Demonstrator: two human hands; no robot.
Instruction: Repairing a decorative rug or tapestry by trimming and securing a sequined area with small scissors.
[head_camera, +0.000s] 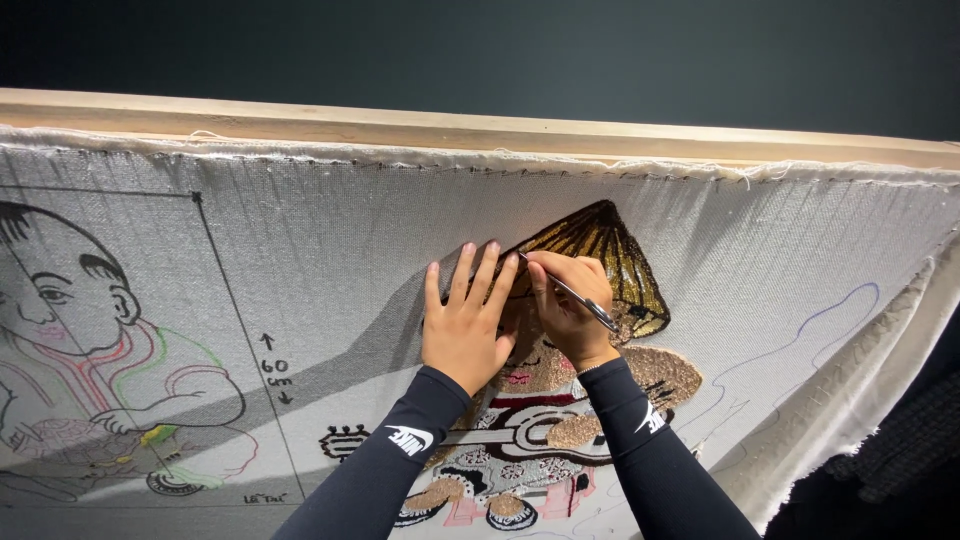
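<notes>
Left hand (462, 322) lies flat on the cloth (340, 240), fingers spread, grip released, pressing just at 9 o'clock of the right hand (568, 308). The right grip is clenched on a thin metal tool (572, 292), tip at the brim of the gold hat (600, 255). A wooden frame (480, 130) runs along 12 o'clock.

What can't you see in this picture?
Head view only:
- Tip of the thin metal tool: covered by the fingers of the right hand.
- Stitched figure's face: partly under the left hand.
- Drawn child: cut off by the left edge.
- Fabric bottom: cut off by the frame.
</notes>
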